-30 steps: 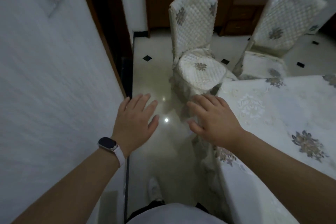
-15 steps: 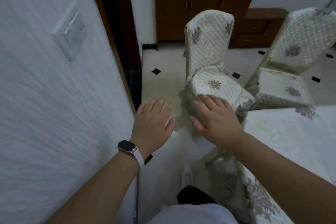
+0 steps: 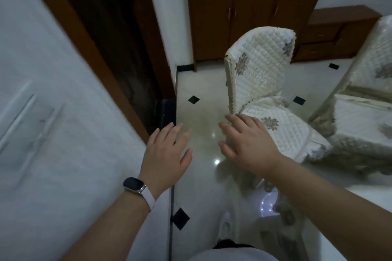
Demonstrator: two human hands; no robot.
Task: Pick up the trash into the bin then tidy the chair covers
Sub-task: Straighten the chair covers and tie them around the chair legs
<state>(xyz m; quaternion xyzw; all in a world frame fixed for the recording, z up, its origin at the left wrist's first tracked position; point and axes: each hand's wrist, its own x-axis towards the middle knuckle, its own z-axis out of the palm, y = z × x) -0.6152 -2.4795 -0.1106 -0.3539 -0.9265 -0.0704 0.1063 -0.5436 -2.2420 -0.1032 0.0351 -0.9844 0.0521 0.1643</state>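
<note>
Quilted, perhaps satin, chair cover [image 3: 261, 70]

Chair cover [image 3: 261, 70] cream, quilted, grey flowers; floor [image 3: 201, 112] pale, black diamonds

Home dining room: quilted chair covers [image 3: 261, 65], wooden wardrobe [image 3: 233, 10].

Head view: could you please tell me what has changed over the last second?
The person has walked closer to the near chair; the right hand reaches over the front corner of its seat cover, contact unclear. The left hand stays alongside. Both remain open, holding nothing.
</note>
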